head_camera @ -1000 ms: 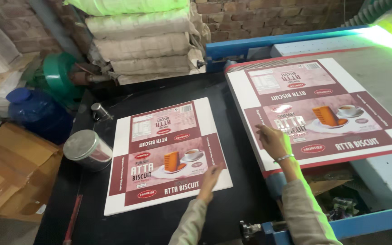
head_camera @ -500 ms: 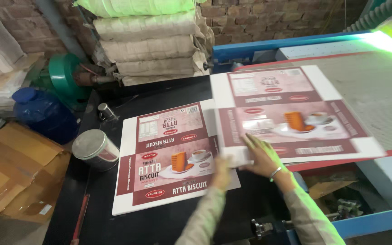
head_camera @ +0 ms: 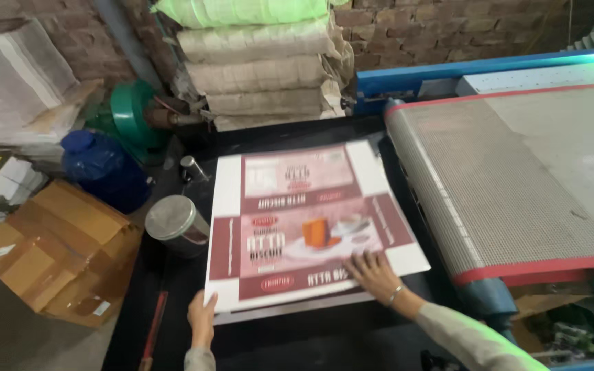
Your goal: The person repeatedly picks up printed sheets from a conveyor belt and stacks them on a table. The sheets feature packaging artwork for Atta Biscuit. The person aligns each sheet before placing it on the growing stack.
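Note:
A printed cardboard sheet point(head_camera: 311, 220), maroon and white with a biscuit-and-cup picture, lies on top of another such sheet on the black table point(head_camera: 290, 343). My right hand point(head_camera: 374, 273) rests flat with spread fingers on the sheet's near right part. My left hand point(head_camera: 202, 317) touches the stack's near left corner, fingers at the edge. The lower sheet shows only as a pale strip along the near edge.
A grey mesh conveyor belt point(head_camera: 517, 185) with red edging runs on the right in a blue frame. A metal tin point(head_camera: 177, 225) stands left of the sheets. A blue drum point(head_camera: 104, 168), flattened cardboard point(head_camera: 63, 254) and stacked sacks point(head_camera: 262, 62) lie beyond.
The sheet that lay on the conveyor has been pulled left and now lies over the sheet on the table. The belt is bare. Both hands moved left with it.

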